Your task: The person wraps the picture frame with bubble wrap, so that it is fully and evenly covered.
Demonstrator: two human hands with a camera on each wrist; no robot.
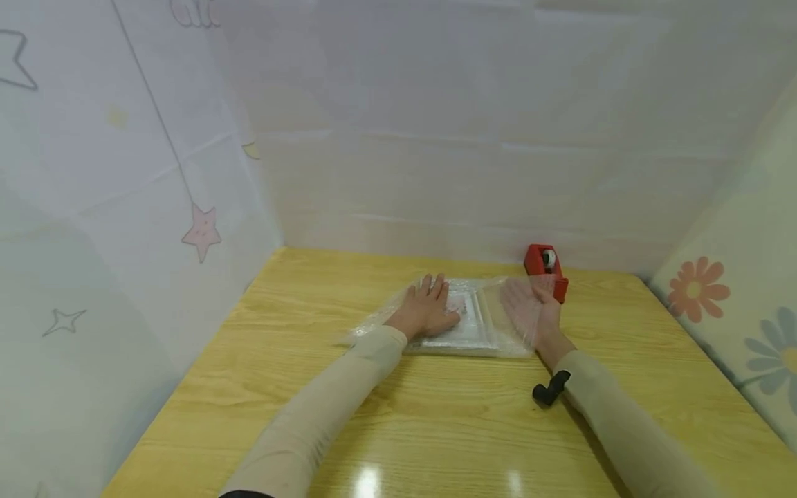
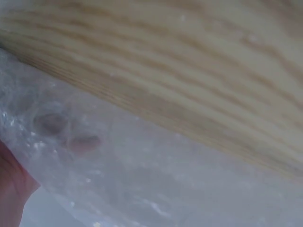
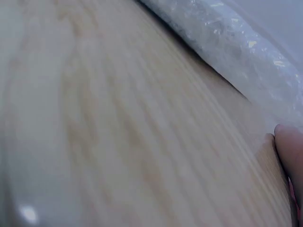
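1. On the bench (image 1: 436, 415), the white frame (image 1: 474, 321) lies in bubble wrap (image 1: 380, 319).
2. Left hand (image 1: 427, 309), fingers spread, should steady it gently.
3. Right hand (image 1: 532, 311), fingers seemingly straight beneath the loose flap (image 1: 510, 335), should guide evenly.

On the tabletop (image 1: 448, 422), toward its rear, lies bubble wrap (image 1: 376, 326) with a frame (image 1: 484, 321) in it, the wrap reaching past the frame on both sides. The left hand (image 1: 429, 308) rests on top, over the frame's left part. To the right of the frame, the right hand (image 1: 530, 311) has its fingers beneath the wrap's right end. Just behind that hand, near the rear edge, stands a tape dispenser (image 1: 540, 259). The back wall (image 1: 436, 180) rises behind the tabletop, with side walls (image 1: 124, 221) to left and right
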